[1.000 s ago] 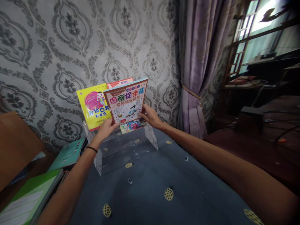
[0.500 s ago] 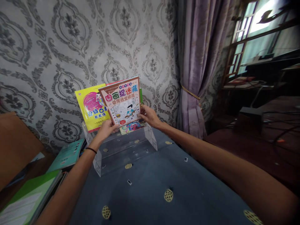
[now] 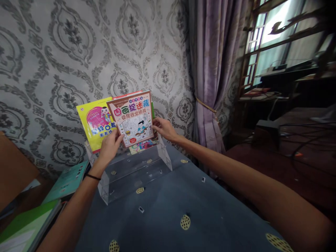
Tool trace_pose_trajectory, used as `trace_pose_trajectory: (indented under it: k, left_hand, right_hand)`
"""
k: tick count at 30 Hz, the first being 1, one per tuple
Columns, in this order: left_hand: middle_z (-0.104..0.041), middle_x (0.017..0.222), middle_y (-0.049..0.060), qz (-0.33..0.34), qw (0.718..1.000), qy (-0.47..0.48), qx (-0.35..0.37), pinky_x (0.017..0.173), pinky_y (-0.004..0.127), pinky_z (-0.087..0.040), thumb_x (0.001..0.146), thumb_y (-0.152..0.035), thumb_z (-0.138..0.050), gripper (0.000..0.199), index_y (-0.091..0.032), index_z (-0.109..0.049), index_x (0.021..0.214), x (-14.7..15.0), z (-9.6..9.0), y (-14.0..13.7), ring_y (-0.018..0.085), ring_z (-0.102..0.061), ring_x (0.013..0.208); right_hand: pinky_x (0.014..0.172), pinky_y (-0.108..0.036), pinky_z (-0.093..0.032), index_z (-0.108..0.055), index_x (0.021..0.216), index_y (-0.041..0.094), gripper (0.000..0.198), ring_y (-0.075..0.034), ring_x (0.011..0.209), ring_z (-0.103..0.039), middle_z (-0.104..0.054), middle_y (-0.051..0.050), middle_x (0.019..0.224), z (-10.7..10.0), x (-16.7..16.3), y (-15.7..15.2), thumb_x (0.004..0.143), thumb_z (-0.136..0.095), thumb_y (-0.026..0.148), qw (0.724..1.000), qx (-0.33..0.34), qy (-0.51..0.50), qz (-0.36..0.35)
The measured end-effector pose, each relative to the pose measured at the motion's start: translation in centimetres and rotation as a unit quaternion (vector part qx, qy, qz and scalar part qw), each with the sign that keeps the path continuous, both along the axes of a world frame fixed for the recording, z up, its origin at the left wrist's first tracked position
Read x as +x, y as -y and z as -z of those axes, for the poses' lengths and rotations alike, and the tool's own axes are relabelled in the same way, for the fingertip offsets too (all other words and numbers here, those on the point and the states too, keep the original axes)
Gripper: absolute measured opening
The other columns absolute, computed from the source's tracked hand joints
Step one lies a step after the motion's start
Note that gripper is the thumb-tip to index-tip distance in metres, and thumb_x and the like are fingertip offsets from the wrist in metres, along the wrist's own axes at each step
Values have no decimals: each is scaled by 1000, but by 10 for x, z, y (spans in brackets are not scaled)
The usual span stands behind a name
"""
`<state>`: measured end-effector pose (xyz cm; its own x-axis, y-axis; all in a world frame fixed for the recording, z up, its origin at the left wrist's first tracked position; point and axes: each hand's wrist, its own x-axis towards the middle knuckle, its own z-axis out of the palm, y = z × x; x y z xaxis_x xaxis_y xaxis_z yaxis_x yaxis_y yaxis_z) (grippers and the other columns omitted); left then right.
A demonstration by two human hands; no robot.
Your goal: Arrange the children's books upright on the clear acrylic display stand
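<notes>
Nearest, a dark blue cloth point(image 3: 162, 210) is spread under a clear stand point(image 3: 165, 157), whose end panels seem meant to brace it upright. Above the stand, a brown-bordered book point(image 3: 135, 120) is held by both hands: its eight o'clock edge is gripped by the left hand point(image 3: 109, 145) and its four o'clock edge by the right hand point(image 3: 164, 128), probably so the weight is shared and the cover left readable. Whether its base is supported cannot be told. Behind, at nine o'clock, a yellow book point(image 3: 90, 131) is propped, seemingly for display. Farthest, at twelve, a patterned wall point(image 3: 97, 45) is seen.
</notes>
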<state>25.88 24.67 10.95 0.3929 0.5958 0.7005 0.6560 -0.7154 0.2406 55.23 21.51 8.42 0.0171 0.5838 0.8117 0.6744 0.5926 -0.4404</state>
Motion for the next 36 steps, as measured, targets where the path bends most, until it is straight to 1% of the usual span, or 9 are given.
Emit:
trace_pose_trajectory:
  k: [3,5,8,11,13,20,30,32,36]
  left_hand:
    - [-66,72,2,35,996,56,-61,63,30,-52,89,-39,-53,19,-21,-54,82,4,-8,6,19,-64,64]
    - [-64,66,0,60,989,78,-111,58,29,-52,87,-37,-54,18,-22,-51,77,8,-10,8,18,-63,57]
    - [-63,62,0,75,981,95,-153,56,29,-53,86,-34,-53,19,-22,-47,73,12,-9,9,18,-63,55]
    - [-64,62,1,68,984,81,-147,57,30,-53,85,-34,-53,20,-23,-46,70,14,-7,6,19,-65,57]
    - [-65,62,1,62,987,64,-134,59,30,-53,84,-35,-54,21,-23,-46,69,14,-4,3,20,-65,60]
    - [-68,65,3,72,982,66,-164,61,31,-54,83,-38,-54,20,-22,-50,71,14,3,-6,21,-67,63]
    - [-71,66,5,45,984,8,-172,63,31,-53,85,-38,-53,25,-21,-53,67,15,-2,-7,21,-68,62]
    - [-72,67,5,37,986,-7,-165,64,30,-52,85,-39,-53,26,-21,-55,67,15,-3,-6,21,-69,65]
    - [-73,65,4,26,992,-30,-122,65,30,-47,83,-41,-53,28,-21,-57,64,16,-7,-3,22,-68,68]
  right_hand:
    - [72,-30,-49,-63,89,20,9,-19,79,-60,-65,-3,85,-7,1,1,84,-64,28,999,24,-19,24]
    - [75,-32,-51,-64,88,20,11,-21,89,-60,-64,-6,94,-9,1,2,82,-66,29,998,46,-31,42]
    - [76,-33,-52,-65,90,20,13,-24,96,-60,-66,-8,98,-8,3,2,80,-66,29,997,34,-56,28]
    - [75,-33,-52,-65,88,19,11,-21,85,-64,-69,-5,88,-7,5,-2,82,-62,28,997,3,-72,-2]
    - [75,-33,-52,-64,86,19,11,-20,81,-64,-70,-4,84,-8,6,-5,82,-60,28,997,2,-78,-3]
    - [78,-33,-50,-62,82,20,9,-20,79,-63,-69,-3,84,-11,2,-5,79,-60,28,996,13,-87,9]
    - [76,-33,-48,-60,79,20,5,-20,76,-61,-68,-3,79,-11,5,-6,77,-62,25,997,-2,-71,36]
    - [77,-33,-48,-60,79,20,5,-20,77,-61,-68,-3,80,-11,5,-7,78,-62,24,997,-3,-68,42]
    - [78,-33,-48,-60,80,20,4,-20,78,-61,-68,-3,82,-9,5,-7,78,-61,23,997,-5,-63,46]
